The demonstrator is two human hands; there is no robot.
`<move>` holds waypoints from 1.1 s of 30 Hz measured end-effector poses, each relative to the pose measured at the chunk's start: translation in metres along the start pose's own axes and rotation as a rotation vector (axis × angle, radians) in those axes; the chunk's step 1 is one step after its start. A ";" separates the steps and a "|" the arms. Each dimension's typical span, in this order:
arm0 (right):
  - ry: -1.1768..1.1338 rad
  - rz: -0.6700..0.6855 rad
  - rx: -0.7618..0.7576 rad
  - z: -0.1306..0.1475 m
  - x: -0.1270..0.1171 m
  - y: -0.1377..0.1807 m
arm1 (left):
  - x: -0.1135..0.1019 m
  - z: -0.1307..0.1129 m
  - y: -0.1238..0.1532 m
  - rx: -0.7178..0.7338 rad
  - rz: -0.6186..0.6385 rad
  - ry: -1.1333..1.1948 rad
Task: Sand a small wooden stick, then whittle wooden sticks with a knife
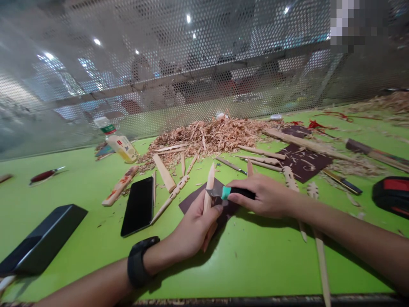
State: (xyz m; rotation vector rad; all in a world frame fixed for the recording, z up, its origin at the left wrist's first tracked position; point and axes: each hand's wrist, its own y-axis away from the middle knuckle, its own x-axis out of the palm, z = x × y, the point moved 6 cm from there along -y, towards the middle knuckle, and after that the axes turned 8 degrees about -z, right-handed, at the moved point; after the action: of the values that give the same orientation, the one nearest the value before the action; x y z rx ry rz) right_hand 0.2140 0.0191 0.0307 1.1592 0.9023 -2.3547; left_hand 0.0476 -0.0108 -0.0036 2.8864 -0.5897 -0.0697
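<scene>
My left hand [194, 226] is closed around a pale wooden stick [210, 177] whose pointed end stands up above the fingers. In my right hand [265, 196] is a carving knife [240, 193] with a black handle and a teal collar. Its short blade rests against the side of the stick, just above my left thumb. Beneath both hands lies a dark sheet of sandpaper [191, 199] on the green table. The lower part of the stick is mostly hidden by my left palm.
Wood shavings [204, 134] are heaped along the perforated metal screen [223, 76]. A phone [138, 207], a notched carved stick [174, 194] and a bottle [119, 145] are on the left. More carved sticks [321, 251] lie under my right forearm, near a black-and-red case [391, 196].
</scene>
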 end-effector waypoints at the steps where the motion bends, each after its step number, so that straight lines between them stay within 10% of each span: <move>1: 0.019 -0.007 -0.008 -0.002 -0.002 0.000 | 0.001 0.000 0.000 -0.009 -0.004 0.002; 12: 0.243 -0.057 -0.032 -0.024 -0.005 -0.003 | 0.002 -0.008 -0.006 -0.086 -0.004 0.024; 19: 0.296 -0.061 0.317 -0.080 -0.039 0.005 | 0.010 -0.001 0.005 -0.153 0.075 0.055; 33: 0.069 -0.024 0.055 -0.013 0.003 0.000 | -0.001 -0.003 -0.006 -0.045 0.044 0.073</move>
State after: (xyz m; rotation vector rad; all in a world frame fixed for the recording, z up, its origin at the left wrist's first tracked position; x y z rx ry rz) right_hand 0.2196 0.0280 0.0225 1.2652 0.8832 -2.3855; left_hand 0.0494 -0.0047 -0.0021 2.8177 -0.6288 0.0289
